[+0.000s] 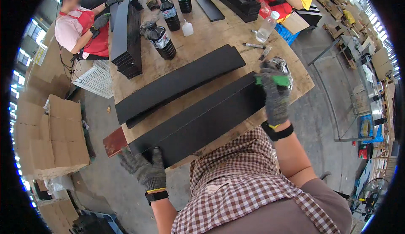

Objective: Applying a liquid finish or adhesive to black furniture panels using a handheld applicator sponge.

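A long black board (206,115) lies slantwise across the near part of the wooden table, close to my body. At its left end is my left hand (145,171) in a grey knit glove, thumb on the near side and fingers round the end, gripping it. My right hand (275,96), gloved too, is over the board's right end, its fingers closed on a small flat green piece (278,80); its exact kind is unclear. Just beyond, more black boards (181,80) lie stacked, running about parallel to it.
Dark bottles (162,42), a small white squeeze bottle (187,28), a clear bottle (267,27) and a marker (254,45) stand or lie on the table (228,31). A tall stack of black boards (126,44) is at left. Two people work across the table. Cardboard boxes (55,132) stand left.
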Available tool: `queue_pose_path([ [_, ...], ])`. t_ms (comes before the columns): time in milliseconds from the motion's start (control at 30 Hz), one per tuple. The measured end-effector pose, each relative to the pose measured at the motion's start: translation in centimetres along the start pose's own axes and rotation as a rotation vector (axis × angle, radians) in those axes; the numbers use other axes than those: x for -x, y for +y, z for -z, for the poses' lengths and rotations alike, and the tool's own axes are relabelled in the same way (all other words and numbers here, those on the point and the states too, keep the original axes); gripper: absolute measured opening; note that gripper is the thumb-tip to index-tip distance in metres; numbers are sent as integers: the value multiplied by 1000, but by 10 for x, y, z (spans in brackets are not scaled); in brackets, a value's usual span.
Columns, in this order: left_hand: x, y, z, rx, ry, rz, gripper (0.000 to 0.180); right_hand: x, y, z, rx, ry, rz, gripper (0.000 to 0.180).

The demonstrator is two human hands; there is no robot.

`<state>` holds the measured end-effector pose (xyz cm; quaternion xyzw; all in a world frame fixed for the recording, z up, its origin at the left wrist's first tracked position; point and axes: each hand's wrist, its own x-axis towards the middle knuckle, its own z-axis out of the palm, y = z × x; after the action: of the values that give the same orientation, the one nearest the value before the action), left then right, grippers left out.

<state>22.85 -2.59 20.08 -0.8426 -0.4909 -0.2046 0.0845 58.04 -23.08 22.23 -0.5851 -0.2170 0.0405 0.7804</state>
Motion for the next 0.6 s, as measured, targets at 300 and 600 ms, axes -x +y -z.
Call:
queue_pose_path([
  [300,-28,16,-5,4,-469,-20,91,79,15,-108,-367,-490,-274,46],
  [600,-31,3,23,27,-558,-338,135,-31,6,21,93,16,-8,26],
])
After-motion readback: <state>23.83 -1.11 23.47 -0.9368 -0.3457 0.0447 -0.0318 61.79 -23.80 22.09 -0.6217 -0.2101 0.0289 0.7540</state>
